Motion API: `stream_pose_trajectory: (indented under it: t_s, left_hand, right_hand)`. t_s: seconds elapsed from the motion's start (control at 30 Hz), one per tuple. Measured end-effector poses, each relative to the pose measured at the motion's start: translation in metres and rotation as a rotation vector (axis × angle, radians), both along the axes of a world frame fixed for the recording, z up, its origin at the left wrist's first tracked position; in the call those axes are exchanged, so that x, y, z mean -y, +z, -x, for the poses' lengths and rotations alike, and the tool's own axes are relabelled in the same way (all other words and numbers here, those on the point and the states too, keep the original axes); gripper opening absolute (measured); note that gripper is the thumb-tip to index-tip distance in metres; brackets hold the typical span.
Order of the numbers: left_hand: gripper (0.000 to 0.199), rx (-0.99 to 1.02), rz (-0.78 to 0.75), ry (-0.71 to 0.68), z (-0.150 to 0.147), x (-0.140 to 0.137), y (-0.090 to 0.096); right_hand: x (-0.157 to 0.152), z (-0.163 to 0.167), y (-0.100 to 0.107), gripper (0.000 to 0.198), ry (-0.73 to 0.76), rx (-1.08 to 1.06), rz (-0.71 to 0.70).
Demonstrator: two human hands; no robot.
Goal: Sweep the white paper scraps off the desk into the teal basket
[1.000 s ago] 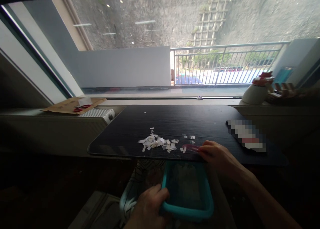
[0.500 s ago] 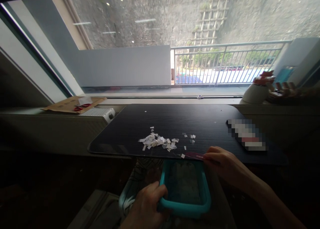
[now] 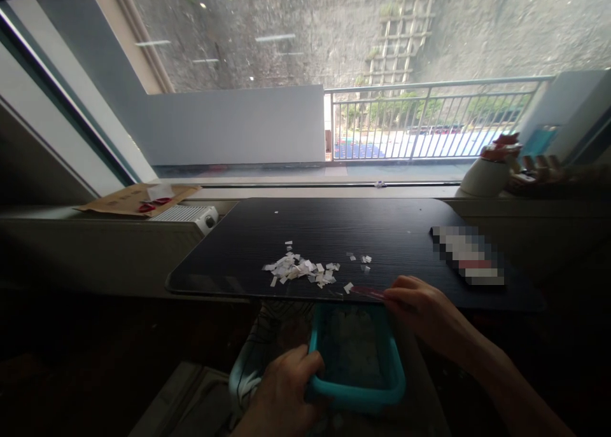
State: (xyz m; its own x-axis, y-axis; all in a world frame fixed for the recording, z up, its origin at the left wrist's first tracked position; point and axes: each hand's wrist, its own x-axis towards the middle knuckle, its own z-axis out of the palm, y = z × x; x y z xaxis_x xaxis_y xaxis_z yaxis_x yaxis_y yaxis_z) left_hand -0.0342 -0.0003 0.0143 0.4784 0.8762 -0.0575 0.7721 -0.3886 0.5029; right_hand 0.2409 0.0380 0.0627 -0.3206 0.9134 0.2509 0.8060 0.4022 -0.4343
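My left hand (image 3: pixel 291 383) grips the near-left rim of a teal plastic container (image 3: pixel 363 395), held just below the table's front edge. Pale scraps seem to lie in its dim inside. My right hand (image 3: pixel 415 300) pinches a flat, pink, see-through strip (image 3: pixel 367 292) at the table's front edge, above the container; its exact kind is unclear. One white paper scrap (image 3: pixel 348 288) lies at the strip's left tip. Further left, a loose pile of small white paper scraps (image 3: pixel 298 270) spreads on the dark table (image 3: pixel 344 224). Several stray scraps (image 3: pixel 366 259) rest behind the strip.
A blurred-out flat object (image 3: pixel 470 259) lies on the table's right side. On the sill stand a white vase-like pot (image 3: pixel 482 177) at right and a brown paper envelope (image 3: pixel 119 201) with red scissors at left. A radiator (image 3: pixel 186 215) adjoins the table's left edge.
My right hand and the pink strip have shifted slightly left and up. The scrap at its tip has moved back from the table edge. My left hand still holds the container.
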Motion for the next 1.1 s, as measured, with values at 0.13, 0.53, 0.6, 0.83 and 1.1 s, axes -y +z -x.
stream_pose_trajectory:
  t_s: [0.13, 0.53, 0.6, 0.83, 1.1]
  left_hand:
    - [0.011, 0.004, 0.027, -0.008, 0.000, 0.000, 0.000]
    - [0.018, -0.003, 0.131, 0.000, 0.000, -0.002, 0.038]
    - [0.020, -0.005, 0.144, 0.002, 0.000, -0.001, 0.040]
    - [0.020, 0.000, 0.131, -0.006, -0.004, 0.000, 0.039]
    - [0.023, 0.001, 0.177, 0.017, -0.001, 0.004, 0.046]
  right_hand:
    - [-0.008, 0.002, -0.005, 0.023, -0.021, 0.007, -0.004]
    - [-0.005, 0.000, 0.002, 0.022, 0.064, 0.000, 0.004]
    - [-0.005, 0.001, 0.004, 0.022, 0.107, 0.012, 0.035]
    - [0.003, -0.010, 0.008, 0.020, 0.085, 0.043, 0.052]
    - [0.006, -0.012, 0.012, 0.023, 0.104, 0.077, 0.090]
